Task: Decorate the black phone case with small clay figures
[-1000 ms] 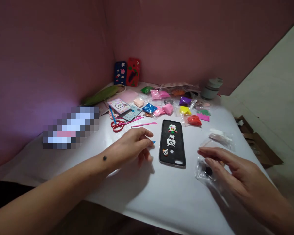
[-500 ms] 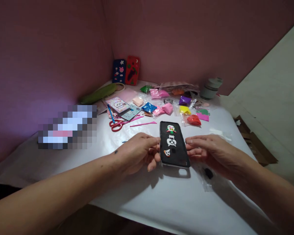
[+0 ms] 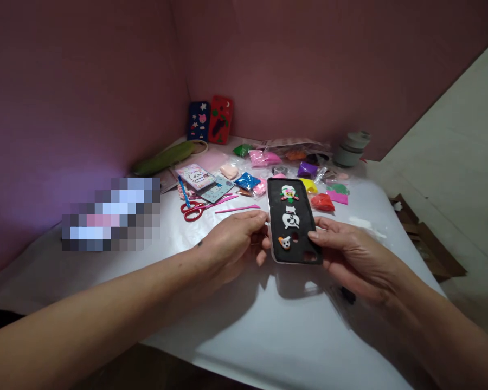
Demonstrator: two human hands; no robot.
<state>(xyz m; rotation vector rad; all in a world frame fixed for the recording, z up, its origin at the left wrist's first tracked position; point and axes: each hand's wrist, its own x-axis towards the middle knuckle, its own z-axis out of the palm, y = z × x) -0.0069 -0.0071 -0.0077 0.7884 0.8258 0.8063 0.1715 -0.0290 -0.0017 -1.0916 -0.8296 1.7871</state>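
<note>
A black phone case (image 3: pixel 287 260) is tilted up above the white table, its decorated face toward me. Three small figures are stuck on it in a column: a white one with green and pink at the top, a white skull (image 3: pixel 290 220) in the middle, and a white-and-orange animal head (image 3: pixel 284 243) lower down. My right hand (image 3: pixel 353 252) grips the right edge, thumb on the front and fingers behind. With fingertips closed at the left edge, my left hand (image 3: pixel 238 238) steadies the case. The case's shadow falls on the table below.
Beyond the case lie several coloured clay packets, such as blue (image 3: pixel 247 181) and red (image 3: pixel 322 202). Red-handled scissors (image 3: pixel 193 212), a pink tool (image 3: pixel 238 208) and cards (image 3: pixel 196 176) lie left. Two decorated cases (image 3: pixel 220 119) lean on the wall. A jar (image 3: pixel 352 149) stands right.
The phone case has risen off the table and moved slightly away from me, tilting more upright. My right hand has closed on its right edge; the left has shifted up with it.
</note>
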